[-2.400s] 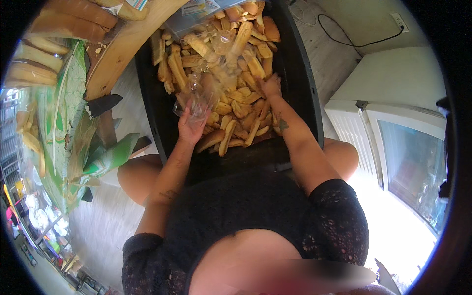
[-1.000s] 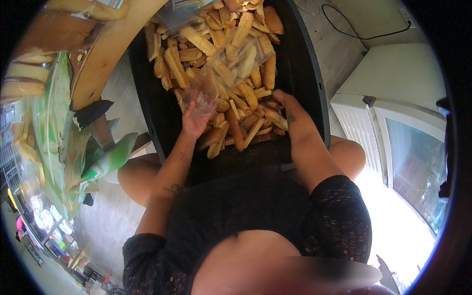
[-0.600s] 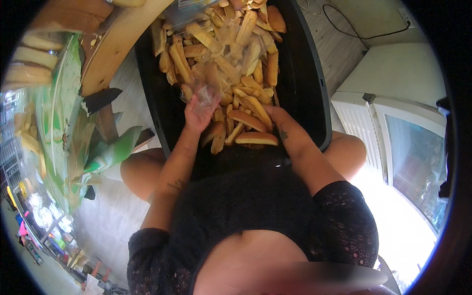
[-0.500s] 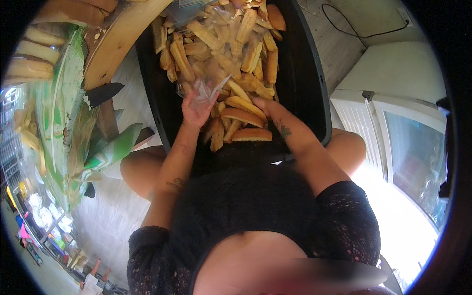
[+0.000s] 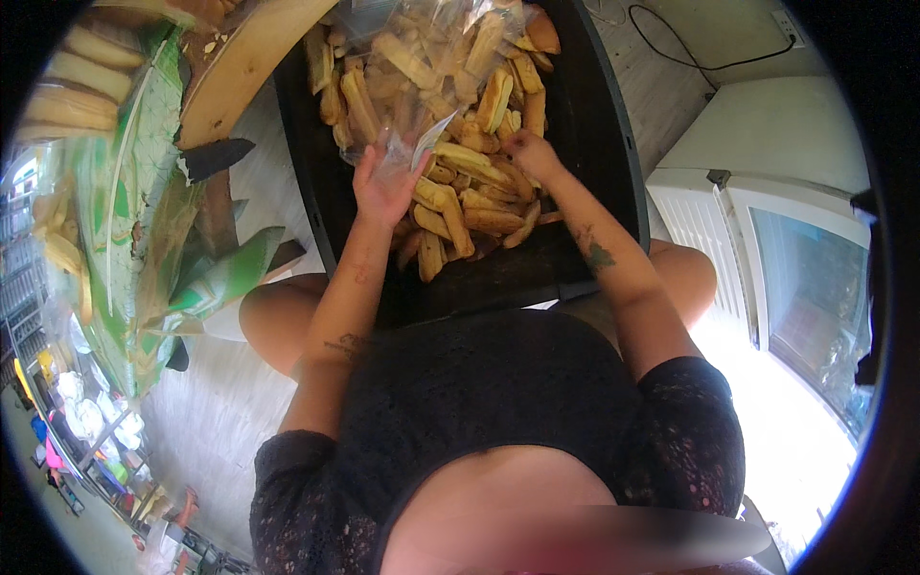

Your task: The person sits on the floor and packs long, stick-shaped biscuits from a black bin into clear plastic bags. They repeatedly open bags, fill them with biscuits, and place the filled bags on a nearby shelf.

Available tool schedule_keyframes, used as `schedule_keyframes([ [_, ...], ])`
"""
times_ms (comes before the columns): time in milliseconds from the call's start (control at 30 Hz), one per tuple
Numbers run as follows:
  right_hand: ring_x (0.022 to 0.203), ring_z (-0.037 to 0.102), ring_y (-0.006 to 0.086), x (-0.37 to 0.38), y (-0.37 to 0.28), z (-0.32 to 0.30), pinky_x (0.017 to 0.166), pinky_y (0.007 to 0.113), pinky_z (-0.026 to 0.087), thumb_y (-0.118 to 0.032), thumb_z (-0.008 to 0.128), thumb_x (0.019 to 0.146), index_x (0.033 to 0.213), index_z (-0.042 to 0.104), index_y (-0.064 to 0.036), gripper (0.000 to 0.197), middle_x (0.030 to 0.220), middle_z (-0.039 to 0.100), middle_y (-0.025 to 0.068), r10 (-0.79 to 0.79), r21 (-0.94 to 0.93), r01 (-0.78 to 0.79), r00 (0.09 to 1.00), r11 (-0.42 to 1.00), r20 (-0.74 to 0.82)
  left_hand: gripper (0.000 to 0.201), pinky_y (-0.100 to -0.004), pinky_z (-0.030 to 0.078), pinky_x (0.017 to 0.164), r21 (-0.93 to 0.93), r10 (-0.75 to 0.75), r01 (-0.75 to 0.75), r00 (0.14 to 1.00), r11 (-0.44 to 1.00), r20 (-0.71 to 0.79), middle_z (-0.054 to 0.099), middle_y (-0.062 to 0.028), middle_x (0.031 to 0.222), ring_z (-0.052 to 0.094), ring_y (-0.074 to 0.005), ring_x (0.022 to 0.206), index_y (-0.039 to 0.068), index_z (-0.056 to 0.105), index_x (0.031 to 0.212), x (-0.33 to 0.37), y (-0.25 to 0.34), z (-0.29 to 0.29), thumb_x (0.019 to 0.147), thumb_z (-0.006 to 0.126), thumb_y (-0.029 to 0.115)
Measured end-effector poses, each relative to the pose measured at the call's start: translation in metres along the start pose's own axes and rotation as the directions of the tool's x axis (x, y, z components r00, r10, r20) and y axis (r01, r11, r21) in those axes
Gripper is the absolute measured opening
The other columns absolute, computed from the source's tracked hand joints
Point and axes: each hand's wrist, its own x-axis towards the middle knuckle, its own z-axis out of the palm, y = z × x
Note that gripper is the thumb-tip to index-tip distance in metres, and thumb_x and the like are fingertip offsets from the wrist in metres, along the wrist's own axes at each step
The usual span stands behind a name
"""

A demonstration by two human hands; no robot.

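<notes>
The left hand (image 5: 388, 188) lies palm up, its grip apart, thumb away from the fingers, whose tips show through a clear plastic bag (image 5: 399, 146). The right hand (image 5: 533, 155) has curled fingers at the bread pieces (image 5: 447, 217); whether its grip is clamped on one, I cannot tell. The bread is heaped inside a black bin (image 5: 599, 144), partly beneath the bag. Left of the bin are a curved wooden board (image 5: 233, 81) and a green-and-white sheet (image 5: 134, 216); to the right stands a white-framed glass door (image 5: 815, 287).
</notes>
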Motion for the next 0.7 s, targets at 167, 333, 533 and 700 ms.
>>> schedule_keyframes([
  [167,0.104,0.047,0.0358,0.004,-0.031,0.056,0.083,0.041,0.042,-0.021,0.06,0.078,0.12,0.046,-0.0119,0.045,0.112,0.046,0.0203,-0.321,-0.335,0.272,0.942,0.902,-0.099,0.039,-0.0494,0.03,0.102,-0.04,0.004,-0.007,0.998,0.999,-0.057,0.048,-0.0102,0.116,0.04,-0.0261,0.118,0.01,0.052,0.111,0.005,0.007,-0.036,0.078,0.063,0.028],
  [333,0.116,0.036,0.0332,0.0,-0.033,0.066,0.089,0.045,0.038,-0.014,0.062,0.075,0.131,0.035,-0.0149,0.062,0.121,0.037,0.0145,-0.141,-0.614,0.136,0.989,0.777,0.041,0.044,-0.0498,0.03,0.102,0.071,0.055,-0.047,0.993,0.996,-0.107,0.041,-0.0125,0.128,0.036,-0.029,0.122,0.009,0.047,0.118,0.006,0.002,-0.05,0.081,0.059,0.029],
  [533,0.102,0.047,0.032,0.003,0.003,0.078,0.085,0.041,0.041,-0.011,0.063,0.071,0.125,0.042,-0.0142,0.058,0.11,0.045,0.0139,-0.513,-0.534,0.444,0.858,0.719,0.022,0.044,-0.0503,0.03,0.102,0.061,0.021,-0.02,1.0,0.998,-0.014,0.042,-0.0108,0.127,0.036,-0.0286,0.122,0.01,0.048,0.116,0.001,0.002,-0.044,0.079,0.061,0.031],
  [700,0.093,0.054,0.0305,0.016,0.002,0.069,0.077,0.037,0.046,-0.011,0.062,0.072,0.117,0.049,-0.0095,0.047,0.107,0.05,0.0137,-0.364,-0.559,0.399,0.914,0.727,0.179,0.054,-0.0497,0.028,0.103,0.075,0.019,-0.018,1.0,0.997,-0.013,0.04,-0.0125,0.13,0.033,-0.0296,0.125,0.01,0.043,0.122,0.001,0.004,-0.038,0.078,0.062,0.034],
])
